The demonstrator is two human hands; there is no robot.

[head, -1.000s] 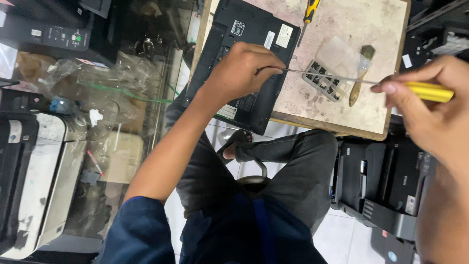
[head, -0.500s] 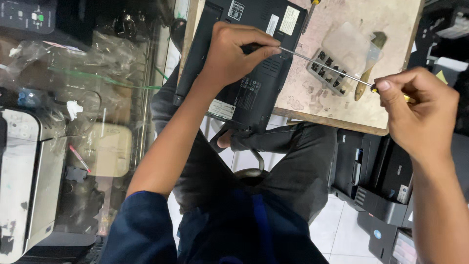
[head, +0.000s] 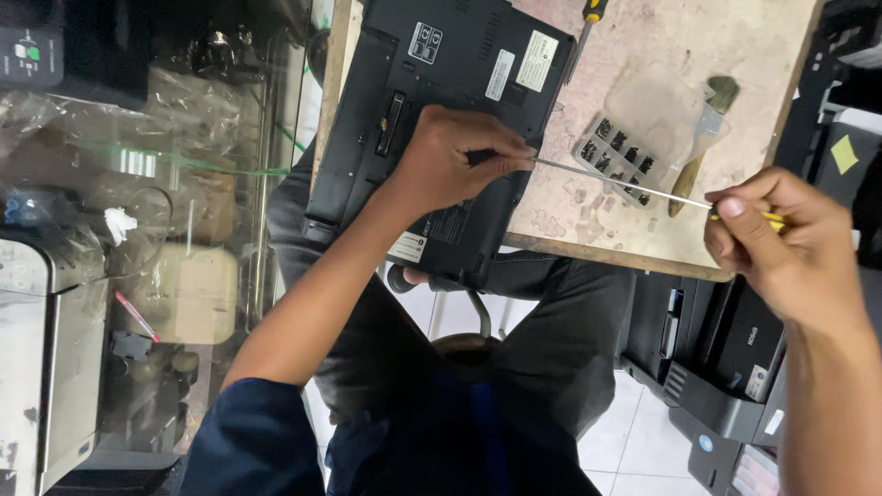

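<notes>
A black laptop (head: 432,64) lies bottom-up on a worn wooden table (head: 643,253). My left hand (head: 459,161) rests on its base near the front edge, fingers pinched around the tip end of a long thin screwdriver (head: 625,184). My right hand (head: 781,248) is off the table's right corner, closed around the screwdriver's yellow handle. The metal shaft spans between the two hands, passing over a clear plastic tray (head: 620,152) with small dark parts in its compartments.
A paintbrush (head: 703,138) lies beside the tray, and a second yellow-and-black screwdriver (head: 588,18) lies at the table's far edge. A glass cabinet (head: 184,230) with bagged items stands left. Black printers (head: 735,367) stand right, a pale printer (head: 37,367) far left. My knees are under the table.
The view has tilted, so the table sits lower in frame. My right hand has drawn closer to the table with the handle. My left hand stays pinched on the tip at the laptop's base.
</notes>
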